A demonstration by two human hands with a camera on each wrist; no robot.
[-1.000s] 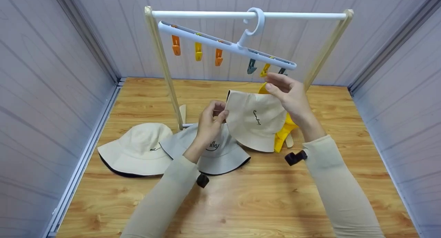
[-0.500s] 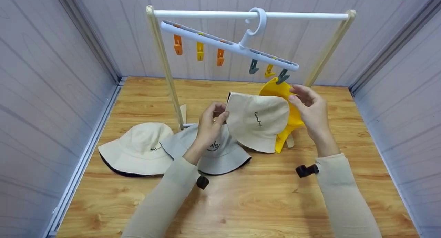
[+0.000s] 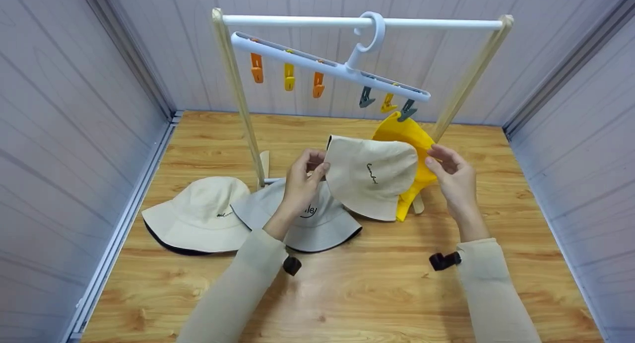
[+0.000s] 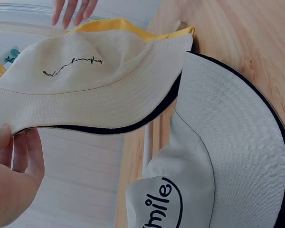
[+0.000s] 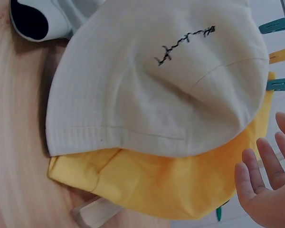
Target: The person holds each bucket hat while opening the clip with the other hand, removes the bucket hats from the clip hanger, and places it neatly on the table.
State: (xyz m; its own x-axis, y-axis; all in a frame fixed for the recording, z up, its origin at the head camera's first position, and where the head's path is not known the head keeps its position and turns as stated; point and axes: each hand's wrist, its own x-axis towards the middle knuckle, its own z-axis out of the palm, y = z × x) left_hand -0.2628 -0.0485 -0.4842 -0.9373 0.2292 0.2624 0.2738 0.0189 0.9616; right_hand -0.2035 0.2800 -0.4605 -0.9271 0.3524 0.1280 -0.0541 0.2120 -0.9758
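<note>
My left hand pinches the brim edge of a cream bucket hat with black script, the thumb in front and fingers behind in the left wrist view. Behind it a yellow bucket hat hangs from the dark green clip at the hanger's right end; the cream hat covers much of it. My right hand is at the yellow hat's right side, its fingers spread and holding nothing. The white hanger tilts down to the right.
A wooden rack with a white rod carries the hanger. Orange and yellow clips hang on its left, a dark green clip and a yellow clip on its right. A grey hat overlaps another cream hat on the wooden table.
My right hand has come away from the clips, moving right and then down along the yellow hat, which shows more now. The left hand keeps its pinch on the cream bucket hat, nearly still.
</note>
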